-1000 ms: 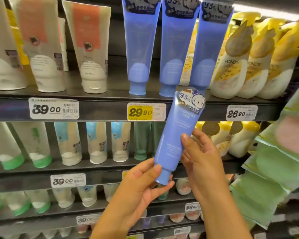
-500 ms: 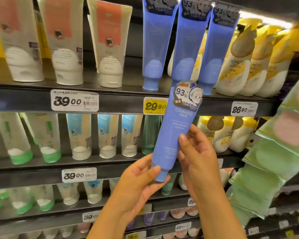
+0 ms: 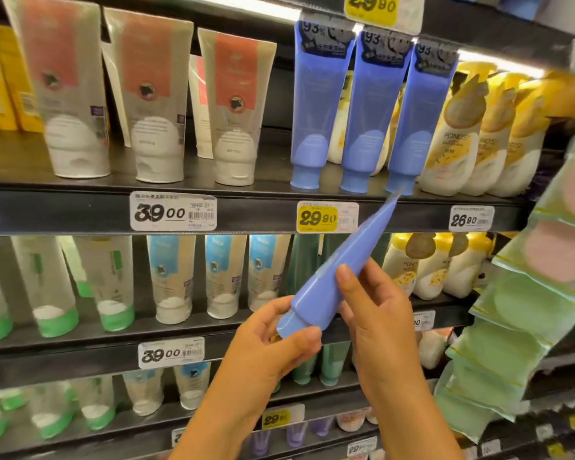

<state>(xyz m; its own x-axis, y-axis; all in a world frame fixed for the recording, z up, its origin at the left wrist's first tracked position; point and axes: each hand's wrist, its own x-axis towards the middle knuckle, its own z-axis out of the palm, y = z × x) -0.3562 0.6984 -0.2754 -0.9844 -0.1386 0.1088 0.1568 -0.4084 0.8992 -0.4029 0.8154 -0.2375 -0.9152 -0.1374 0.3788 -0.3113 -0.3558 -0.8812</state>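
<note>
Together the hands hold a blue tube (image 3: 342,270) in front of the shelf (image 3: 246,215). The left hand (image 3: 273,346) curls fingers and thumb round the cap at the low end. The right hand (image 3: 379,327) pinches the body, thumb in front, fingers behind. The smooth plastic tube, seen edge-on, tapers from round cap to thin flat crimp and tilts up to the right.

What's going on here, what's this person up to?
A person at a shop shelf holds a blue tube in both hands: the left hand grips its cap end, the right hand its middle. It is tilted, its flat end pointing up towards three matching tubes standing cap-down on the shelf.
</note>
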